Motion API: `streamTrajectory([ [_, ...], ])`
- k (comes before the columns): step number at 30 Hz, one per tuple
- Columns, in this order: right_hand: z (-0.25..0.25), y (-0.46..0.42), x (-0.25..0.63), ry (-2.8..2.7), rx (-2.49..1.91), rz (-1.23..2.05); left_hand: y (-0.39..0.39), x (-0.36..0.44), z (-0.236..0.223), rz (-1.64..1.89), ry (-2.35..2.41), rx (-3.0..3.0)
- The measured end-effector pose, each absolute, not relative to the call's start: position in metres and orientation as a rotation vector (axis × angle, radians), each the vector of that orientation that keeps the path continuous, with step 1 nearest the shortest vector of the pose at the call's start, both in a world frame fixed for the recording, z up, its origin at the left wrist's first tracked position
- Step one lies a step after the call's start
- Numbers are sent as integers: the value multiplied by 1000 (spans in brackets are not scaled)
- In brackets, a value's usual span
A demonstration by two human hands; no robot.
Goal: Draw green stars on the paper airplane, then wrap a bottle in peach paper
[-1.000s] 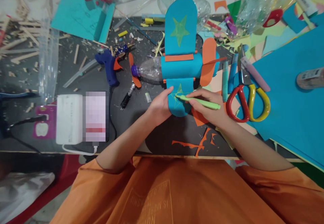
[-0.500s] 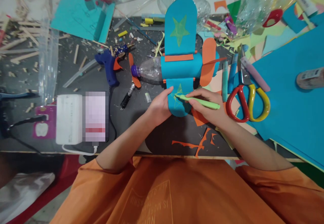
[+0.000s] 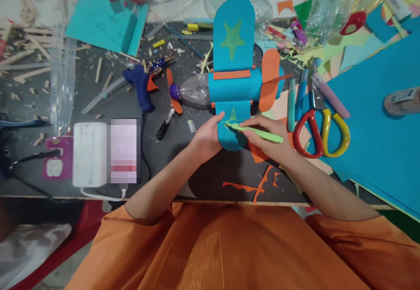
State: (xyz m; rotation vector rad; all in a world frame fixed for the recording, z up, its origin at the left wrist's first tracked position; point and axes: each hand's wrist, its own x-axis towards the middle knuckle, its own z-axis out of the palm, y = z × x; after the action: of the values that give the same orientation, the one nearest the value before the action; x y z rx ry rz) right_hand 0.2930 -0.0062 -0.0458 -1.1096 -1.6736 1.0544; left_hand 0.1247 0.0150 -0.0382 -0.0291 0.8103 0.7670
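Observation:
A toy plane (image 3: 234,85) made from a plastic bottle and blue paper lies before me, with orange tail pieces, an orange propeller and a purple cap. Its far wing bears a filled yellow-green star (image 3: 232,40); the near wing has a star outline, coloured in at its top point. My left hand (image 3: 207,136) grips the near wing's left edge, thumb on top and fingers hidden beneath. Between the fingers of my right hand (image 3: 267,136) is a light green marker (image 3: 259,133), its tip touching the left part of that outline.
Left of the plane lie a blue glue gun (image 3: 139,80), a black-ended pen (image 3: 165,125), a white box (image 3: 89,154) and a phone-like device (image 3: 124,150). Scissors (image 3: 321,130), markers and blue sheets (image 3: 370,119) lie right. Wood scraps, bottles and paper bits fill the back.
The marker and my right hand have shifted very slightly left, the tip still on the star outline. My left hand and the plane look almost unmoved.

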Motion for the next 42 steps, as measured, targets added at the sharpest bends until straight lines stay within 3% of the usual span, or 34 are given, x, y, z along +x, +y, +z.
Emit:
streamTrajectory([
  [42, -47, -7, 292, -1694, -1100, 1058, 15, 125, -42, 769, 803, 13],
])
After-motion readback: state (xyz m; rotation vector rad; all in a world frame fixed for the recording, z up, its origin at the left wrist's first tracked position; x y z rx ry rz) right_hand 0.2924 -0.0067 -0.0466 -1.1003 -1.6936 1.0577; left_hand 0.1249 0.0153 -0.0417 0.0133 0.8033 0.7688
